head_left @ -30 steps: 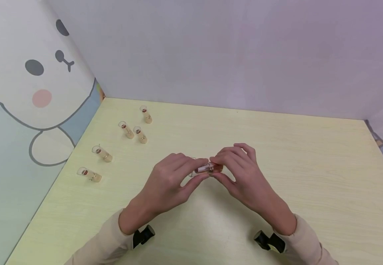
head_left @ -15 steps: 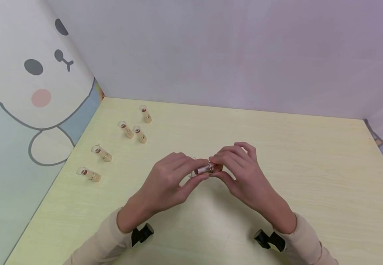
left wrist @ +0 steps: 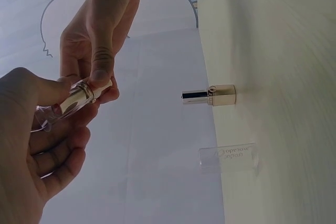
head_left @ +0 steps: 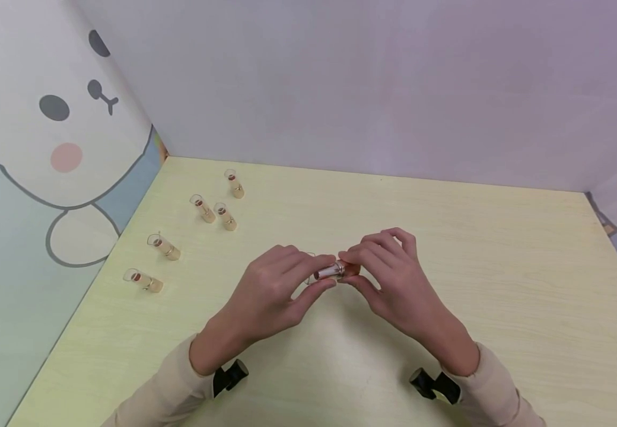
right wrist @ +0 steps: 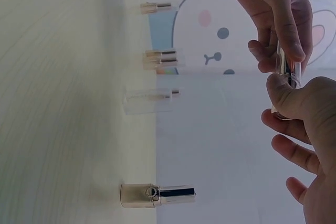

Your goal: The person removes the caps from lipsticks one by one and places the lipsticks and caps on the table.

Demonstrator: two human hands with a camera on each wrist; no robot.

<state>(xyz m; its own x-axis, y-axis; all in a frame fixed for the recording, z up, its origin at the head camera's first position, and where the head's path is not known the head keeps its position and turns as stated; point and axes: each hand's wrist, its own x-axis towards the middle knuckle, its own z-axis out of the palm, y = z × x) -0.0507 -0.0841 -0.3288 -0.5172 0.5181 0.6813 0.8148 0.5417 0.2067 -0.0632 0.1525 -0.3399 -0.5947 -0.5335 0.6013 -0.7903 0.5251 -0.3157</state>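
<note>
Both hands meet over the middle of the table around one lipstick (head_left: 332,271). My left hand (head_left: 273,290) pinches its clear cap (left wrist: 47,118) between thumb and finger. The gold base end is pinched by my right hand (head_left: 394,290), whose other fingers stand partly extended. The held lipstick is tilted, and fingers hide parts of it. In the left wrist view, another lipstick (left wrist: 223,96) stands upright on the table beyond the hands, and a clear cap (left wrist: 228,158) with writing stands apart from it. The hands largely hide these two in the head view.
Several lipsticks with clear tops stand on the table's left side, among them a front one (head_left: 144,280) and a far one (head_left: 235,184). A pale wall (head_left: 372,89) bounds the table (head_left: 501,267) at the back. A bear-print panel (head_left: 15,196) is on the left.
The right hand's fingers have shifted very slightly right and lifted a little. Both hands keep their hold on the lipstick, and the standing lipsticks stay where they were.
</note>
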